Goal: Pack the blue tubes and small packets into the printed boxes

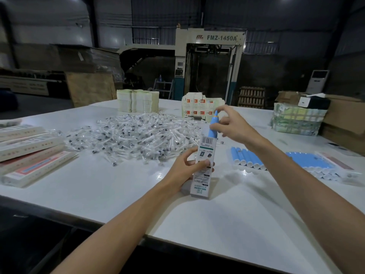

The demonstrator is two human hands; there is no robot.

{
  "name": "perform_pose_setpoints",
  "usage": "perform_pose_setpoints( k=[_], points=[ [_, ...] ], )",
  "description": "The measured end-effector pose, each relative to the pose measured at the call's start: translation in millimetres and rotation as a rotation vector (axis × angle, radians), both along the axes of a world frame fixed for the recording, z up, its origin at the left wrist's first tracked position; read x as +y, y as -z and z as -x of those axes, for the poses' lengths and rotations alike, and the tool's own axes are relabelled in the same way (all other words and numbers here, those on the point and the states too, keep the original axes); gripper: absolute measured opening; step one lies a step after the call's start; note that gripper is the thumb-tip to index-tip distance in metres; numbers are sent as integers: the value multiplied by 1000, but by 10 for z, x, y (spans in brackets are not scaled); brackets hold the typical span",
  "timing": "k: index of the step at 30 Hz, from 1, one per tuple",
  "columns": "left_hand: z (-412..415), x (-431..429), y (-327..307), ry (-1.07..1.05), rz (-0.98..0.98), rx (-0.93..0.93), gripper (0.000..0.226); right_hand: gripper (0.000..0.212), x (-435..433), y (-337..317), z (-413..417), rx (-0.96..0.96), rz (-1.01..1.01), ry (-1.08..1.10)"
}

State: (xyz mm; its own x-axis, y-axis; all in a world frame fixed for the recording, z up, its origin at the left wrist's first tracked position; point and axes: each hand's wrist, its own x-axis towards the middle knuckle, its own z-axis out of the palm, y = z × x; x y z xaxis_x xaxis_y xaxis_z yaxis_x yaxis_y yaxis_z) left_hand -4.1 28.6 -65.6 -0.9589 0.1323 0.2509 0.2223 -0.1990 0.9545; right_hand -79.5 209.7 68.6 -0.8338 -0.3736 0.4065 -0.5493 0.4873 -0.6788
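Half inside tall white printed cardboard box (204,161): slim blue plastic tube (211,133), over white table (118,190).
Near, left hand (184,165) gripping box's lower half, fingers curled round it; just above, right hand (232,125) pinching tube between thumb and fingertips. Right, rows of loose blue tubes (246,158); farther left, heap of small clear packets (134,135).

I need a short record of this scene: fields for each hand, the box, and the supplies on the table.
left hand: grips the printed box, held nearly upright
right hand: pinches a blue tube, its lower end inside the box top
packets: loose pile on the table, behind the box
spare tubes: row lying right of the box
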Motion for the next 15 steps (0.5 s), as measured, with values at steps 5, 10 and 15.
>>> perform_pose_setpoints(
  k=[5,10,15],
  points=[
    [19,8,12,-27,-5,5,48,28,15,210,21,30,-77,18],
    [14,27,37,-65,38,-16,42,16,12,491,68,200,-259,53],
    [63,31,57,-148,11,-96,39,19,-175,531,76,431,-162,86]
  ],
)
